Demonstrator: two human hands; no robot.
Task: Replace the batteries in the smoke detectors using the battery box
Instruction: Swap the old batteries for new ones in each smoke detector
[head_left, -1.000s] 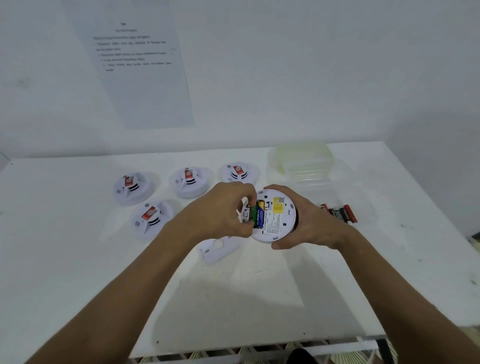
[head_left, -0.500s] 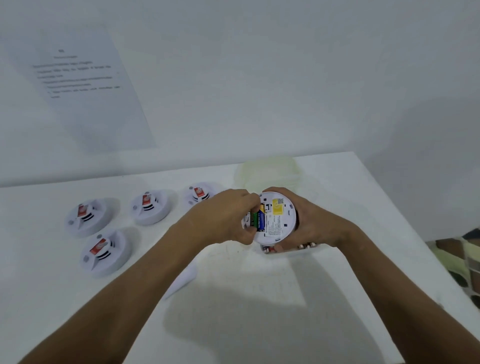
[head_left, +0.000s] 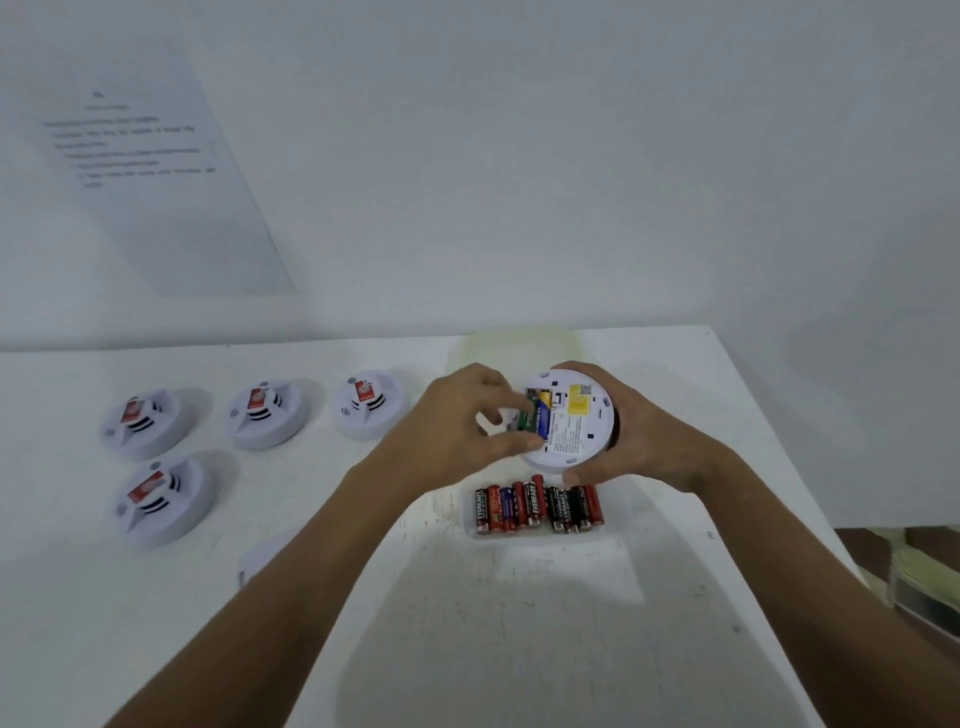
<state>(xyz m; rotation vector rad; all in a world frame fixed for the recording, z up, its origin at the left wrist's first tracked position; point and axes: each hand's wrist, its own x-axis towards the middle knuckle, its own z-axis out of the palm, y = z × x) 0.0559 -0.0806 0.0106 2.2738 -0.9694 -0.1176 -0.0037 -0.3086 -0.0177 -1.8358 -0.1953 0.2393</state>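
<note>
My right hand (head_left: 644, 441) grips a white smoke detector (head_left: 571, 421) held above the table, its back facing me. The open compartment shows a blue and yellow battery (head_left: 540, 415). My left hand (head_left: 467, 421) pinches at that battery with thumb and fingertips. Just below the detector lies a clear battery box (head_left: 613, 525) holding several red and black batteries (head_left: 535, 506).
Several other white smoke detectors (head_left: 260, 418) with red tags sit face up on the left of the white table (head_left: 467, 623). A loose white cover (head_left: 265, 558) lies beside my left forearm. A translucent lid (head_left: 519, 343) rests behind my hands. The table's right edge drops off nearby.
The camera has swung right and down, so the battery box now shows in full below the detector. My hands stay on the detector, left fingers still working at the battery.
</note>
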